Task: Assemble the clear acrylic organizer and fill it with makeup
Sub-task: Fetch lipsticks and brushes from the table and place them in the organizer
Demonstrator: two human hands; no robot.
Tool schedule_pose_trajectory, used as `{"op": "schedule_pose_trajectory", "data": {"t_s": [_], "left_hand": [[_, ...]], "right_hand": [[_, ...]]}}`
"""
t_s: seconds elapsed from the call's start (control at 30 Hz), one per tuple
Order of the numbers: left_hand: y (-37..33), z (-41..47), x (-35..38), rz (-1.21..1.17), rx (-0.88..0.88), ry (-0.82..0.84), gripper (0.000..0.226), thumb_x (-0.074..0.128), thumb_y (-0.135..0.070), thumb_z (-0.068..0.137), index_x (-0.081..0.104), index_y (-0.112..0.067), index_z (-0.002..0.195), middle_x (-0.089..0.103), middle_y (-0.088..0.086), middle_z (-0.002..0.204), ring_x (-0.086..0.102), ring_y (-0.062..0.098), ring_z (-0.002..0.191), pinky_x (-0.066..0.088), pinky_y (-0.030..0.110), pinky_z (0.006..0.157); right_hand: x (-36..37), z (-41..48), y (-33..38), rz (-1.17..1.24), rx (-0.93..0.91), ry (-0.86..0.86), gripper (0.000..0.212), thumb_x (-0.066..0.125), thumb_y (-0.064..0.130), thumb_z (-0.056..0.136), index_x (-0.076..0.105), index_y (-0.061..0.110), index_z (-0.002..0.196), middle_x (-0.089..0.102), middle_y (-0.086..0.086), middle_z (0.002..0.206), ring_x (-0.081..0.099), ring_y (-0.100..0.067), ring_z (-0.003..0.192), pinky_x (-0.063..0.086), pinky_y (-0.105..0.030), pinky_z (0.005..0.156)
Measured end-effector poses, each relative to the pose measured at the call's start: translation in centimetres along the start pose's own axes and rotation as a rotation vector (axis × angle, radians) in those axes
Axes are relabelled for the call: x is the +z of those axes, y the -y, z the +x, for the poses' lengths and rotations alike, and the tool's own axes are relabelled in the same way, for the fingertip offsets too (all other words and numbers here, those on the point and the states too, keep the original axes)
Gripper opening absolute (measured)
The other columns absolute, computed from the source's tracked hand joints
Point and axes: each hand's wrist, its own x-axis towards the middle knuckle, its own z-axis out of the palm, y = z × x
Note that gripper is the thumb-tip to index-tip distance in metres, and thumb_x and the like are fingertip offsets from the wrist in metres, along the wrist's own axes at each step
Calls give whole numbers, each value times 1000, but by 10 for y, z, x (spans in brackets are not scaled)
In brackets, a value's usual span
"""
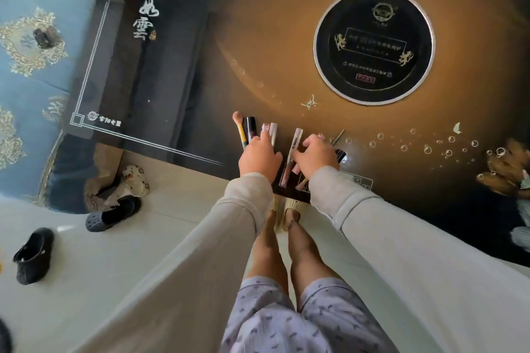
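Makeup lies in a row near the front edge of the glossy dark table (200,112). At the left are a brush (240,127) with a pink tip and yellow handle, a dark tube (251,127) and pink and white tubes (271,129). My left hand (259,156) rests palm down with its fingertips on the pink and white tubes. A long clear lip gloss (293,149) lies between my hands. My right hand (315,156) bends over several small makeup items and hides most of them; a thin stick (339,136) pokes out beyond it. No acrylic organizer is in view.
A round black induction plate (374,46) is set into the table at the back right. Left of the table stands a blue patterned sofa (31,66). Dark slippers (113,216) and a soft toy (134,180) lie on the pale floor. My legs stand at the table edge.
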Motion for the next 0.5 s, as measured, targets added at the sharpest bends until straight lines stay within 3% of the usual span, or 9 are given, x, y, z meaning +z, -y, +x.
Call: {"op": "schedule_pose_trajectory", "data": {"t_s": [0.07, 0.13, 0.3, 0.4, 0.5], "left_hand": [[-4, 6, 2, 32, -11, -18, 48, 52, -21, 90, 36, -10, 134, 58, 14, 118, 62, 35, 102, 52, 41, 78], [-6, 12, 4, 71, -11, -24, 46, 49, -20, 92, 35, -8, 134, 60, 15, 117, 62, 36, 100, 49, 40, 73], [-9, 25, 10, 190, 14, -4, 23, 44, -13, 93, 50, -3, 113, 67, 15, 105, 64, 36, 96, 41, 35, 63], [-9, 29, 12, 266, 48, 3, 20, 44, -12, 94, 54, -2, 109, 69, 14, 103, 66, 34, 95, 39, 33, 61], [-11, 28, 10, 309, 68, 20, 22, 43, -12, 94, 57, -2, 108, 69, 13, 104, 66, 34, 96, 40, 34, 62]], "right_hand": [[5, 8, 5, -48, 36, -19, 37, 57, 36, 85, 59, 8, 108, 68, -16, 106, 65, -33, 98, 55, -44, 85], [9, 14, 9, -101, 51, -25, 40, 57, 41, 84, 65, 6, 102, 67, -15, 109, 65, -29, 100, 54, -38, 88], [15, 24, 16, -127, 94, -37, 35, 62, 37, 84, 66, 7, 100, 68, -15, 107, 69, -32, 92, 56, -39, 83], [16, 28, 16, -112, 107, -30, 32, 63, 33, 83, 66, 6, 99, 70, -17, 102, 69, -33, 91, 56, -37, 82], [15, 27, 17, -87, 102, -34, 31, 61, 30, 84, 64, 4, 102, 65, -19, 111, 65, -33, 100, 52, -35, 83]]}}
